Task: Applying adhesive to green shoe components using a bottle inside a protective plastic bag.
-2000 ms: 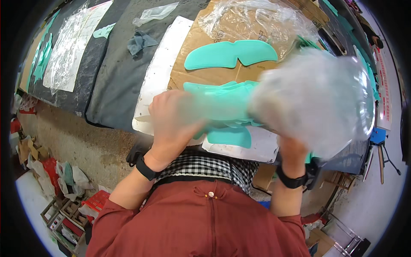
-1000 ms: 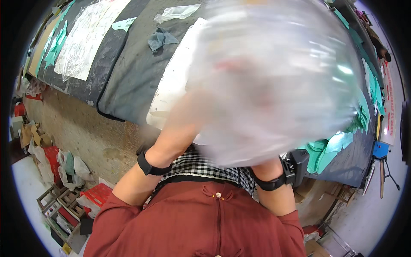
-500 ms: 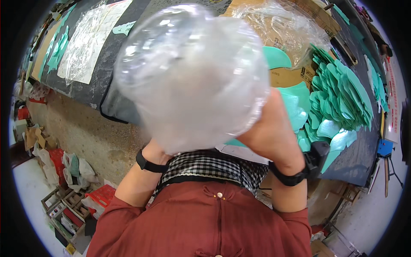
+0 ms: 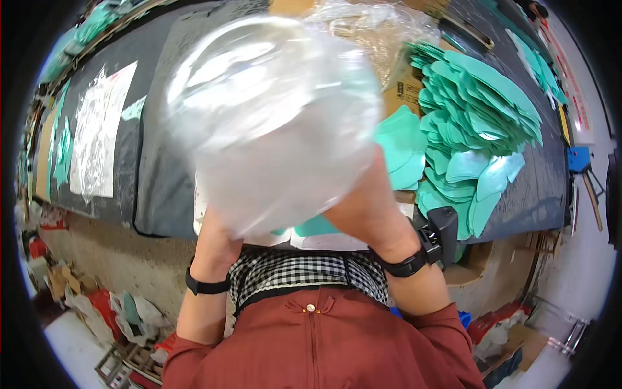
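Observation:
Between my hands, close to the camera, is a large clear plastic bag [image 4: 285, 149], puffed up and smeared by motion. My left hand [image 4: 219, 236] grips its lower left side, with the fingers mostly hidden behind the film. At its lower right side my right hand [image 4: 364, 202] is closed on the bag, its fingertips covered too. Below the bag, at the table's near edge, white sheets [image 4: 330, 240] show, with green pieces partly visible on them.
A tall heap of green curved flat pieces [image 4: 476, 104] covers the table's right side. Loose green pieces [image 4: 402, 146] lie beside it. Crumpled clear film [image 4: 369, 29] rests on cardboard at the back. Film over a white sheet [image 4: 97, 142] lies on the dark table [image 4: 165, 149] at left.
I have shifted nearer the table, so the heap and the sheets appear further left. Both hands and the bag have moved slightly left in view; the bag stays held.

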A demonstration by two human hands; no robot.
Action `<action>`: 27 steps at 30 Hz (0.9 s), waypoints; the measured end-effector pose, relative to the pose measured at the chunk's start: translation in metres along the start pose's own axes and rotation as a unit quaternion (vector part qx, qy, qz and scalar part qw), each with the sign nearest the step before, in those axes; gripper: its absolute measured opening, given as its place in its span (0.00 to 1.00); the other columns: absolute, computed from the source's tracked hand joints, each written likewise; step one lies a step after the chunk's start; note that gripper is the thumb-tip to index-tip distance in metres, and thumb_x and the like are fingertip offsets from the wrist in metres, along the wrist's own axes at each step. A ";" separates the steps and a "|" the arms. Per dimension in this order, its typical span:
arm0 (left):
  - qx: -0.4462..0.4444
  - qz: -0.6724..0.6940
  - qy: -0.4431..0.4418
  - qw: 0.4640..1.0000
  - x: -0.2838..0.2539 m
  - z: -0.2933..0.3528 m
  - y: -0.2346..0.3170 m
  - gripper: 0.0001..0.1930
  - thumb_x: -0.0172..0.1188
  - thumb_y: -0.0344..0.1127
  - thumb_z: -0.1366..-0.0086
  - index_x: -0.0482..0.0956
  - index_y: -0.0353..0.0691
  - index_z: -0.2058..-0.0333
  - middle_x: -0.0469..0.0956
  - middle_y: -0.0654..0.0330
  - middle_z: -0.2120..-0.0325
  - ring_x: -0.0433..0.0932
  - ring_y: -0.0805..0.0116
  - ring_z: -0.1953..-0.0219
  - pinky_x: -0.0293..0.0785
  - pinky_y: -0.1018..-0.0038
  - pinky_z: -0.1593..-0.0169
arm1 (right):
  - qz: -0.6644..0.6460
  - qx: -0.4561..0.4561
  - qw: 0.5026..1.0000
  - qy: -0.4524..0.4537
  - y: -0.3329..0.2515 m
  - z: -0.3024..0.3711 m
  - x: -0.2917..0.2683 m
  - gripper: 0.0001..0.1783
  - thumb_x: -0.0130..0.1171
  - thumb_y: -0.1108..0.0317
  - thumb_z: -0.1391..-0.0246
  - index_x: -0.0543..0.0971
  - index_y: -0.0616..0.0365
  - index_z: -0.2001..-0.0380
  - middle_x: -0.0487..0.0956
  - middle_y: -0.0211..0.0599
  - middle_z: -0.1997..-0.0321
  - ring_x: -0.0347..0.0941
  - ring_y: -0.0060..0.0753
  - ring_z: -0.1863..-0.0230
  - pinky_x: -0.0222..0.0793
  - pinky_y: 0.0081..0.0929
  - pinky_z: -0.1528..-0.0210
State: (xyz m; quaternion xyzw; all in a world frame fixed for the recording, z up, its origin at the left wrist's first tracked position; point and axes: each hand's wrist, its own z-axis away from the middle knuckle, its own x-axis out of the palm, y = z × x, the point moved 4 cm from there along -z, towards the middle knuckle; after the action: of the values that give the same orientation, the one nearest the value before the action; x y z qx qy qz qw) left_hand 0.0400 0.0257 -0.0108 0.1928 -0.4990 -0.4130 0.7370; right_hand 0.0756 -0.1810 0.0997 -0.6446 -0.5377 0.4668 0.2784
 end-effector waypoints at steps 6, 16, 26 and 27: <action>0.000 -0.244 -0.038 0.969 0.032 -0.012 0.009 0.16 0.61 0.23 0.39 0.76 0.36 0.52 0.78 0.62 0.58 0.78 0.71 0.59 0.74 0.74 0.50 | -0.023 0.140 0.975 0.173 0.047 0.010 -0.086 0.20 0.69 0.80 0.50 0.81 0.67 0.52 0.84 0.38 0.51 0.80 0.30 0.53 0.75 0.29 0.48; 0.060 -0.408 -0.038 0.910 0.029 -0.015 0.043 0.09 0.58 0.24 0.37 0.80 0.34 0.58 0.77 0.64 0.61 0.74 0.78 0.61 0.71 0.79 0.54 | 0.413 0.014 0.888 0.200 0.036 0.028 -0.130 0.22 0.71 0.70 0.51 0.81 0.61 0.51 0.83 0.41 0.52 0.80 0.48 0.52 0.73 0.36 0.48; 0.336 -0.758 -0.042 0.557 0.076 -0.092 0.047 0.30 0.72 0.42 0.49 0.77 0.34 0.49 0.74 0.48 0.53 0.74 0.49 0.49 0.70 0.61 0.44 | 0.627 -0.056 0.772 0.089 0.051 0.100 -0.102 0.25 0.70 0.76 0.54 0.82 0.54 0.49 0.76 0.46 0.40 0.72 0.52 0.40 0.66 0.47 0.37; 0.319 -0.759 -0.039 0.566 0.075 -0.096 0.048 0.30 0.73 0.42 0.50 0.77 0.34 0.50 0.74 0.48 0.54 0.73 0.49 0.49 0.70 0.61 0.45 | 0.507 -0.041 0.847 0.155 0.060 0.099 -0.110 0.25 0.71 0.76 0.54 0.82 0.54 0.49 0.75 0.47 0.39 0.71 0.52 0.39 0.63 0.46 0.35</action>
State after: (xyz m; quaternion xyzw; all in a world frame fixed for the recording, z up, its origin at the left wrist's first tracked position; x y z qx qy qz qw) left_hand 0.1580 -0.0182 0.0248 0.7069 -0.2964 -0.6418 0.0230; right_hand 0.0135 -0.3162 0.0407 -0.9023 -0.1050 0.4143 0.0561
